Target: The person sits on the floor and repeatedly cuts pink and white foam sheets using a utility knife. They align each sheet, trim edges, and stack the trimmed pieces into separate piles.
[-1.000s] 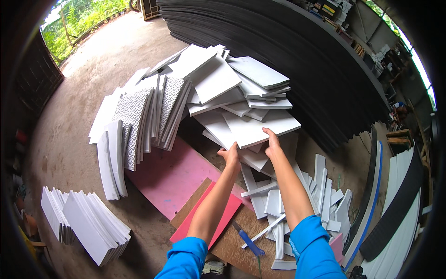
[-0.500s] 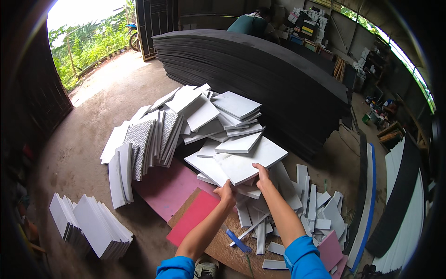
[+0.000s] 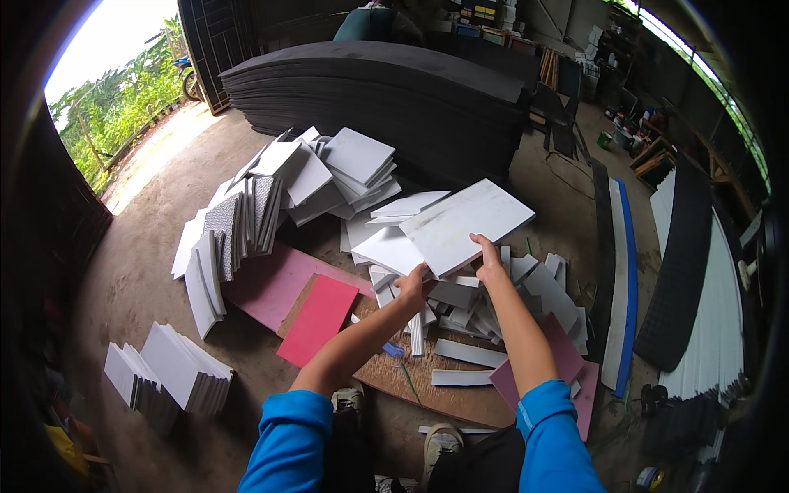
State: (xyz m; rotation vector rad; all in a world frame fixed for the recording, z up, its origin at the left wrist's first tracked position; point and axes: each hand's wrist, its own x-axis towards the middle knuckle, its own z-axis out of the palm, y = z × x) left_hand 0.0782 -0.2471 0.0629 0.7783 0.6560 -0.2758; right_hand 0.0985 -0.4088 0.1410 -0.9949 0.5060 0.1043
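A flat white foam-like board point(image 3: 470, 223) is held tilted in front of me by both hands. My left hand point(image 3: 413, 284) grips its near left corner, its fingers hidden underneath. My right hand point(image 3: 490, 260) has its thumb on top at the near right edge and its fingers below. Another white board point(image 3: 386, 249) lies just left of the held one, partly under it; whether my left hand also holds it I cannot tell. Below my hands, white offcut strips and pieces point(image 3: 460, 319) lie in a heap. A blue-handled tool point(image 3: 393, 349) shows beside my left forearm.
White boards point(image 3: 300, 177) are piled ahead on the left, with two neat stacks point(image 3: 185, 370) nearer. A red sheet point(image 3: 319, 320) lies on a brown board point(image 3: 370, 361). Tall black sheets point(image 3: 386, 107) stand behind. Long strips point(image 3: 620, 279) lie right. A person point(image 3: 364, 25) is at the back.
Both hands have moved the white board slightly up and right, away from the boards beneath it. The view has shifted, showing my shoes and more floor.
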